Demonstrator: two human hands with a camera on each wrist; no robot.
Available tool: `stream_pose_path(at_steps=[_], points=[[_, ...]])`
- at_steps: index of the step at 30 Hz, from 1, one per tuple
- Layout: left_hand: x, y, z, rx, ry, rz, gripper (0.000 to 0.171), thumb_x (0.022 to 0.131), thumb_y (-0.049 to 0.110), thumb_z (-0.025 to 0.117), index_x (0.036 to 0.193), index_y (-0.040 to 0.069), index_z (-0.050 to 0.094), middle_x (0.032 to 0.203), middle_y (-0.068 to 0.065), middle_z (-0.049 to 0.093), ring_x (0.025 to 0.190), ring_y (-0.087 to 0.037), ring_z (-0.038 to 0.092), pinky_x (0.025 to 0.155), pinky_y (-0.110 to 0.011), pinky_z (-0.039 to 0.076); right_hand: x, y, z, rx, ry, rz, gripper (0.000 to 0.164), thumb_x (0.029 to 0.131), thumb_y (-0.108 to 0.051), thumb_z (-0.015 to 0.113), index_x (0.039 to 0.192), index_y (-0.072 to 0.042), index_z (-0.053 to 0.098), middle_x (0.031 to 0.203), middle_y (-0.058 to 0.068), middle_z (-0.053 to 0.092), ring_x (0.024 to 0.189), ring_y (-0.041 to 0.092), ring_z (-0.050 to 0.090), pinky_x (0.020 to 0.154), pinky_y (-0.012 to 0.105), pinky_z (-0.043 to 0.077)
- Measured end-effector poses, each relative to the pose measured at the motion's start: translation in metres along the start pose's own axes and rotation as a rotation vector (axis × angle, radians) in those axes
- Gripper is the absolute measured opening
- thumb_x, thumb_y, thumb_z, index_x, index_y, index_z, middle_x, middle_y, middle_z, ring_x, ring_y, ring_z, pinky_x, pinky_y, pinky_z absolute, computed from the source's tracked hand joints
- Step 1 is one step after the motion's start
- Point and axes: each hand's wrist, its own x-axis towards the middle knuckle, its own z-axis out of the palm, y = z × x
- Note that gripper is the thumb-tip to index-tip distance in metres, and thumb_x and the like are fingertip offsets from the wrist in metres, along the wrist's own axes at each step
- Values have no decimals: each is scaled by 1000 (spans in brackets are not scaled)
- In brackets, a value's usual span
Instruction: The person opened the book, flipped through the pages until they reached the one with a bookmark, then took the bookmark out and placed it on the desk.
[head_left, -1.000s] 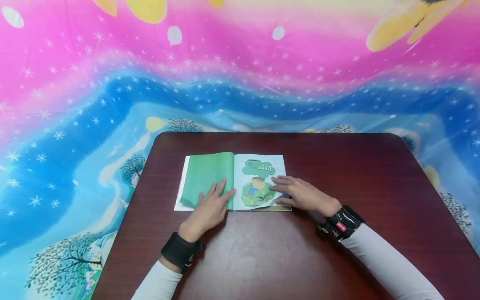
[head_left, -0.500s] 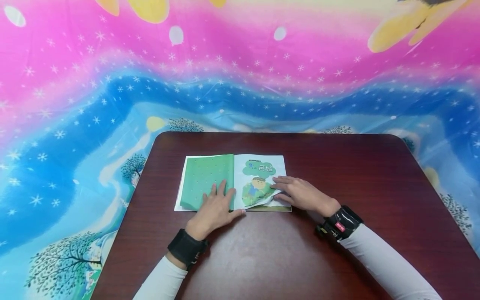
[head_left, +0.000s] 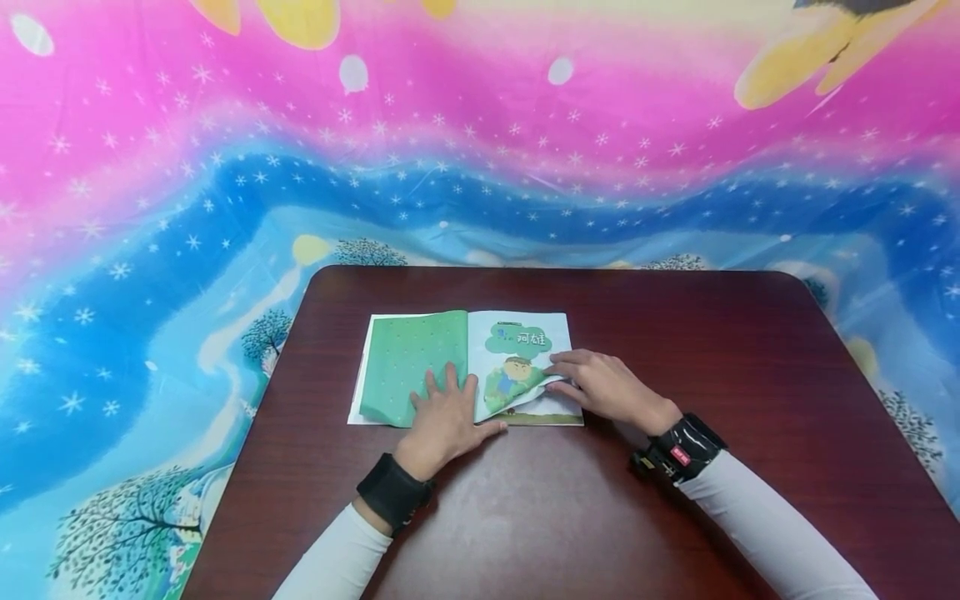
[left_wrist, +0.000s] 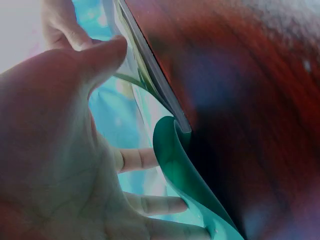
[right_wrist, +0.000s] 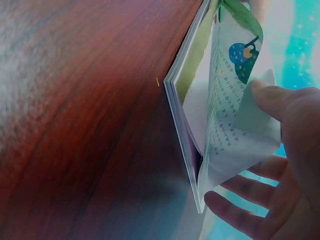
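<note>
A picture book (head_left: 555, 327) lies spread on the table, its left page a plain green sheet (head_left: 412, 350) with small specks. My left hand (head_left: 442, 423) rests on the lower part of that green sheet with fingers spread, the thumb reaching past the book's near edge. In the left wrist view the green sheet (left_wrist: 175, 160) bulges up in a curl at its near edge. At the book's right side my right hand (head_left: 609, 387) pinches the illustrated page (right_wrist: 227, 130) between thumb and fingers. Its near corner is lifted, showing printed text underneath and another page below.
The dark reddish-brown table (head_left: 675, 333) has rounded far corners. Behind it hangs a pink and blue cloth (head_left: 480, 150) with snowflakes and trees. Both wrists wear black straps (head_left: 393, 492) over white sleeves.
My right hand has raised the near corner of the illustrated page higher, baring more of the page below. My left hand has slid rightward and its thumb has spread out.
</note>
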Motion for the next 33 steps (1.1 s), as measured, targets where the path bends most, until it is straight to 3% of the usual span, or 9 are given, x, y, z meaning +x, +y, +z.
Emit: stream_pose_path(at_steps=[7, 13, 21, 27, 33], points=[[0, 3, 3, 29, 34, -4, 78, 82, 72, 53, 130, 10, 48, 146, -29, 37, 129, -60, 36, 86, -75, 40, 0, 0, -3, -9, 54, 20, 42, 94, -48, 55, 119, -20, 74, 131, 8, 64, 119, 22, 59, 88, 46, 54], [1, 4, 3, 42, 45, 3, 64, 88, 61, 53, 124, 8, 48, 143, -30, 39, 126, -62, 39, 84, -76, 41, 0, 2, -6, -33, 88, 48, 56, 94, -53, 53, 132, -14, 64, 138, 15, 58, 122, 28, 56, 82, 49, 55], [1, 4, 4, 83, 84, 23, 59, 91, 59, 51, 120, 7, 49, 140, -30, 42, 124, -61, 41, 81, -74, 44, -1, 9, -11, -24, 135, 190, 71, 94, -56, 49, 149, -11, 44, 149, 15, 47, 130, 31, 49, 89, 55, 51], [0, 4, 2, 80, 63, 18, 57, 95, 55, 45, 122, 6, 49, 144, -30, 39, 126, -61, 39, 83, -74, 43, -4, 14, -13, 6, 182, 276, 66, 99, -55, 37, 148, -11, 43, 145, 15, 51, 127, 31, 53, 89, 55, 50], [0, 2, 0, 27, 46, 3, 52, 98, 49, 40, 124, 4, 47, 147, -30, 38, 129, -61, 36, 86, -75, 40, -6, 13, -12, 10, 133, 279, 50, 97, -44, 52, 132, -9, 58, 127, 13, 63, 110, 26, 61, 83, 50, 54]])
